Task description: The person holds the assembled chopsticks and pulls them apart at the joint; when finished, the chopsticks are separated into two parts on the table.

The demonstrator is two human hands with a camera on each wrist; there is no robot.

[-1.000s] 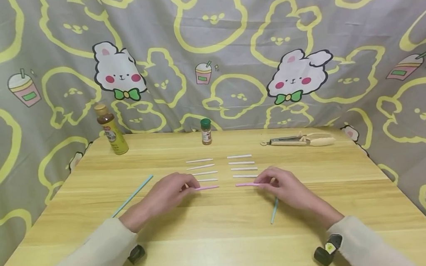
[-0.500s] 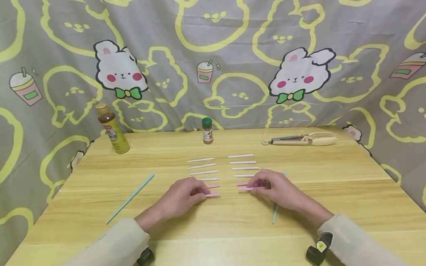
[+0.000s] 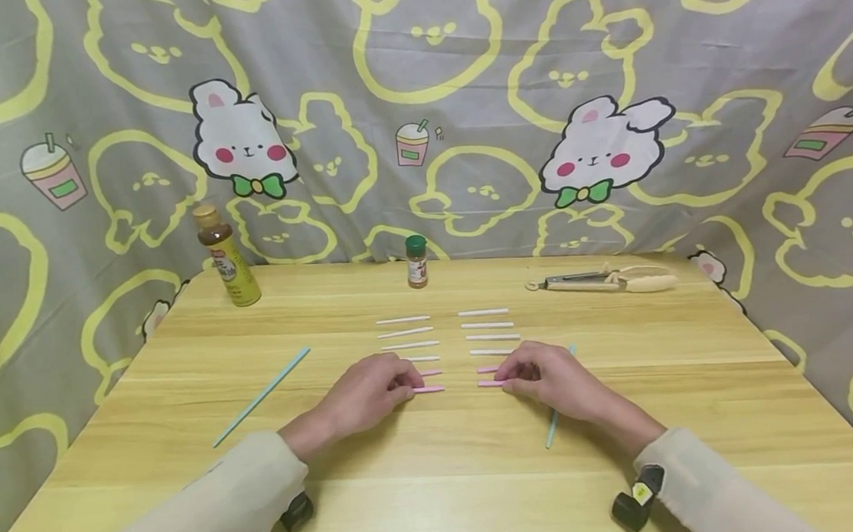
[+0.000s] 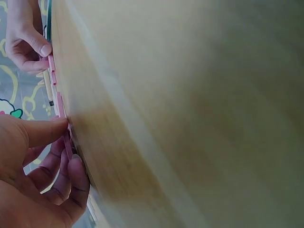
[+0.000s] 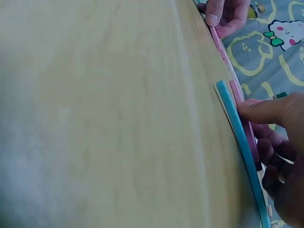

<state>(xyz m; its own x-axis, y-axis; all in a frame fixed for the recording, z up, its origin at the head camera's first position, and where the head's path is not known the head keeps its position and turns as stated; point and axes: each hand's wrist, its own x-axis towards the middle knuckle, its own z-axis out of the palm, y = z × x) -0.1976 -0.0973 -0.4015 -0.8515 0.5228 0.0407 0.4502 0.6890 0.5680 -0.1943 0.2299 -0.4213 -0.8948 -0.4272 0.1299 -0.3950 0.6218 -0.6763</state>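
Note:
In the head view, my left hand [image 3: 369,393] pinches a pink stick [image 3: 430,389] lying at the near end of the left column. Opposite it, my right hand [image 3: 556,378] pinches another pink stick [image 3: 490,384] at the near end of the right column; the right wrist view shows thumb and fingers along that stick [image 5: 248,130]. Just beyond each lies one more pink stick, partly hidden by the fingers. Farther off are several white sticks in a left column [image 3: 405,333] and a right column [image 3: 487,325]. A blue stick [image 3: 554,427] runs partly behind my right hand.
Another blue stick [image 3: 262,397] lies slantwise on the left of the wooden table [image 3: 445,498]. At the back stand a yellow-labelled bottle [image 3: 236,273] and a small green-capped jar [image 3: 416,267]. Tongs [image 3: 578,282] lie back right, before a patterned curtain [image 3: 333,39].
Both hands have shifted from the farther pink sticks to a nearer pair and moved inward. Over the last half second the nearer sticks have moved only slightly. More of the blue sticks shows.

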